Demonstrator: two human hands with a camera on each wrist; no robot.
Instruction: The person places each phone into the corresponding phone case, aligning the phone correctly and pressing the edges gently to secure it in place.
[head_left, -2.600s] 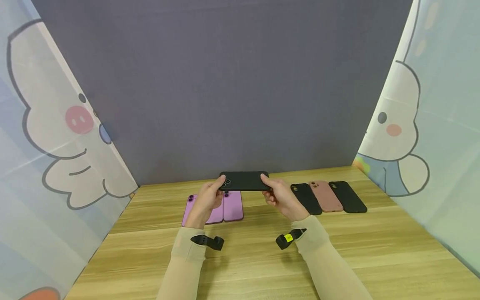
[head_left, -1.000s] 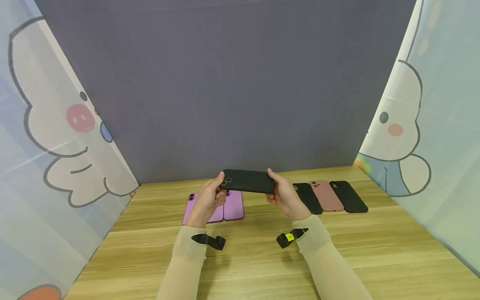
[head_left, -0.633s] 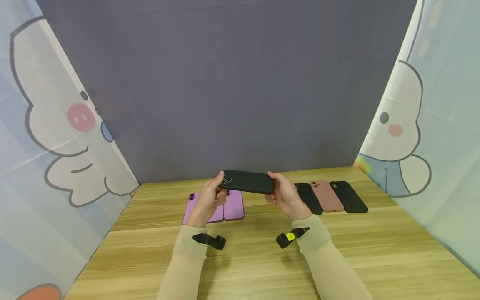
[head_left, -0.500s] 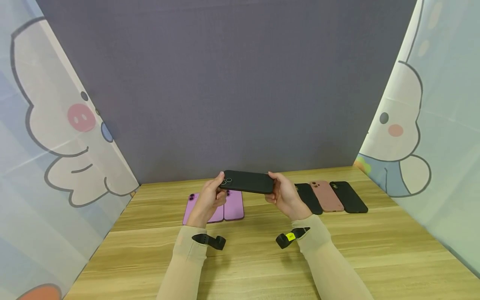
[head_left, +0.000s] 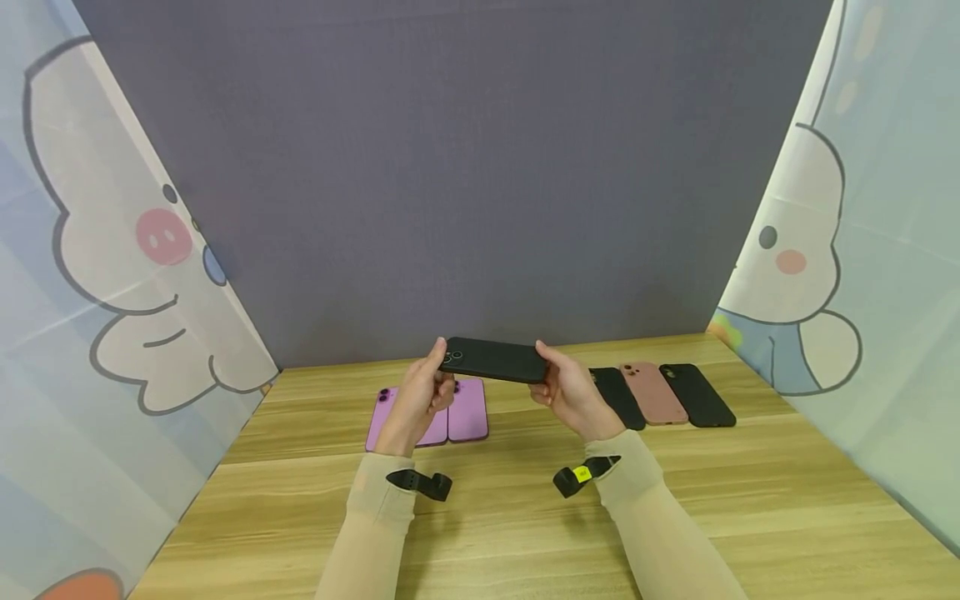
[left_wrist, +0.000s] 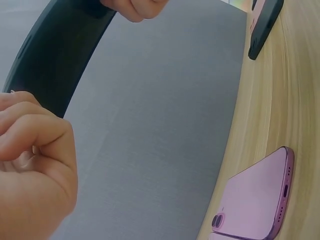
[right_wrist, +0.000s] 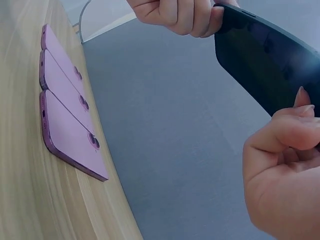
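From the head view, we hold the black cased phone point(head_left: 492, 361) above the desk point(head_left: 525, 517), left hand point(head_left: 417, 401) pinching its camera end, right hand point(head_left: 570, 395) pinching the other. Compared with a moment ago it is tipped flatter, so the fitting looks nearly finished. Purple phones point(head_left: 450, 414) lie below; spare cases point(head_left: 660, 393) sit right, with open desk nearer us.

Left wrist view: curled fingers point(left_wrist: 30, 130) grip the case's end.

Right wrist view: fingers point(right_wrist: 287, 132) clamp its edge; three purple phones point(right_wrist: 67, 125) lie side by side.
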